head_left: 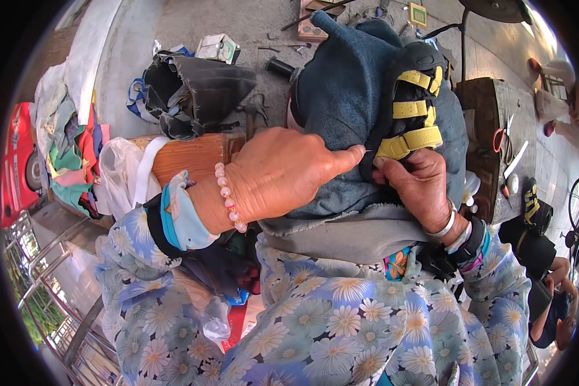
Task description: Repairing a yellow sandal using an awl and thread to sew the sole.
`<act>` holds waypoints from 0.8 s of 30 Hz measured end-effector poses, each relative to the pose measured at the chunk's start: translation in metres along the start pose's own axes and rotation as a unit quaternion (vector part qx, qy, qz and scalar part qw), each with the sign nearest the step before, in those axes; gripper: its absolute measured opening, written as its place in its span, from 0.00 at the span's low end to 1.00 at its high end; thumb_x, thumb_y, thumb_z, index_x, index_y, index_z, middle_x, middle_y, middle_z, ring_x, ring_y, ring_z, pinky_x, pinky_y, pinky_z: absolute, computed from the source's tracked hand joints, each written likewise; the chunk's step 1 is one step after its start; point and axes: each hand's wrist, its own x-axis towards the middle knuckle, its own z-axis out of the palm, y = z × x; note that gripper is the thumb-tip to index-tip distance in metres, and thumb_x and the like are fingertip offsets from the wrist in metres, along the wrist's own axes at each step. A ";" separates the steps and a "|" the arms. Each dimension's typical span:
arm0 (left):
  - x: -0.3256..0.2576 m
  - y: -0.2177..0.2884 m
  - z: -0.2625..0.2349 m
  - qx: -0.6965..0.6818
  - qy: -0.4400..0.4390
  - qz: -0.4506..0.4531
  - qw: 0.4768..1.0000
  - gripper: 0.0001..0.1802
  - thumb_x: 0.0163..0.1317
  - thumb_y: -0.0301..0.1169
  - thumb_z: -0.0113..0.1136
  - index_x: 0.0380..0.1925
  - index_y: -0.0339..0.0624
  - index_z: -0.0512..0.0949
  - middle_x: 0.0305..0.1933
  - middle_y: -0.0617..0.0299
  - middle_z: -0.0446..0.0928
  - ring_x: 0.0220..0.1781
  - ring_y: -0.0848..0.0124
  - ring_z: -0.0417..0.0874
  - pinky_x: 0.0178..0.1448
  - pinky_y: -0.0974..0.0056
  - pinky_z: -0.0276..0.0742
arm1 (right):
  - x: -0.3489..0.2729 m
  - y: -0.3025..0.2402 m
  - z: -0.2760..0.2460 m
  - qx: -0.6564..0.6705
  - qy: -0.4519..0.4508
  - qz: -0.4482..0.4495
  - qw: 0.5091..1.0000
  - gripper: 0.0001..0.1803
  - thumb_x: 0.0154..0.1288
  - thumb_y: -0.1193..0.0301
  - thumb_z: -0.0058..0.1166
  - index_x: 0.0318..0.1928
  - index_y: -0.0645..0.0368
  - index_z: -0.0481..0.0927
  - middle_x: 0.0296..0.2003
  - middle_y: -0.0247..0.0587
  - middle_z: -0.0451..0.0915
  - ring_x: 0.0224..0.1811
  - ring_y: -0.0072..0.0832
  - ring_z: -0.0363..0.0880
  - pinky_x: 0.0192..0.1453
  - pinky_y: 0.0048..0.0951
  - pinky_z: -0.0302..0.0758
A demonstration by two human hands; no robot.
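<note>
A black sandal with yellow straps (417,138) lies on a dark blue cloth (341,90) over my lap. My right hand (420,186) pinches the sandal's near end beside its lowest yellow strap. From the left, my left hand (280,170) reaches across the cloth, its fingers closed. At its fingertips, right beside the sandal's edge, shows a thin bright sliver that looks like a needle (368,150); most of it is hidden. A grey cloth (341,235) lies under the blue one, nearest my body.
A wooden box (180,157), a torn black bag (206,87) and a hammer (256,106) are at the left. On a wooden chest (521,109) at the right lie scissors (507,141) and a white blade (516,159). Beyond it is another yellow-strapped sandal (532,204). People are at the far right.
</note>
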 end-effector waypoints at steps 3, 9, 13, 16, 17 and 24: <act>0.002 0.006 0.000 0.036 0.007 -0.009 0.999 0.25 0.57 0.25 0.52 0.56 0.57 0.75 0.23 0.52 0.74 0.24 0.54 0.79 0.30 0.53 0.75 | 0.000 -0.001 0.000 -0.012 0.000 -0.018 1.000 0.01 0.59 0.80 0.57 0.32 0.67 0.81 0.25 0.33 0.81 0.27 0.17 0.80 0.30 0.18 0.76; 0.008 -0.002 0.016 -0.053 0.009 -0.021 0.998 0.25 0.58 0.23 0.49 0.57 0.52 0.75 0.25 0.52 0.75 0.26 0.51 0.78 0.32 0.53 0.76 | 0.002 0.004 0.001 -0.011 0.001 -0.049 0.999 0.02 0.59 0.81 0.57 0.31 0.67 0.81 0.25 0.32 0.81 0.26 0.16 0.79 0.29 0.18 0.75; 0.019 -0.017 0.041 -0.298 0.088 0.032 0.950 0.19 0.63 0.22 0.48 0.53 0.40 0.76 0.34 0.50 0.81 0.36 0.56 0.83 0.40 0.59 0.78 | 0.004 0.007 0.001 -0.046 0.005 -0.085 0.995 0.02 0.59 0.81 0.56 0.29 0.67 0.80 0.23 0.32 0.80 0.25 0.15 0.78 0.27 0.18 0.73; 0.030 -0.004 0.010 -0.442 -0.031 -0.126 0.887 0.16 0.65 0.23 0.48 0.52 0.36 0.76 0.40 0.51 0.83 0.41 0.63 0.85 0.44 0.62 0.78 | 0.006 0.011 0.001 -0.057 0.017 -0.090 0.994 0.03 0.58 0.81 0.57 0.28 0.67 0.80 0.21 0.32 0.80 0.24 0.15 0.78 0.26 0.18 0.72; 0.035 0.000 -0.003 -0.498 -0.161 -0.287 0.802 0.16 0.65 0.24 0.49 0.52 0.37 0.77 0.41 0.52 0.83 0.42 0.66 0.84 0.44 0.63 0.78 | 0.007 0.011 0.000 -0.066 0.027 -0.092 0.993 0.03 0.58 0.80 0.57 0.28 0.67 0.80 0.21 0.33 0.80 0.23 0.15 0.78 0.26 0.18 0.72; 0.018 0.013 0.007 -0.027 -0.002 -0.045 0.999 0.21 0.57 0.21 0.48 0.51 0.44 0.78 0.30 0.41 0.78 0.33 0.47 0.82 0.34 0.49 0.78 | 0.008 0.016 0.000 -0.097 0.029 -0.128 0.987 0.04 0.58 0.79 0.57 0.27 0.67 0.80 0.18 0.36 0.79 0.22 0.17 0.77 0.25 0.20 0.71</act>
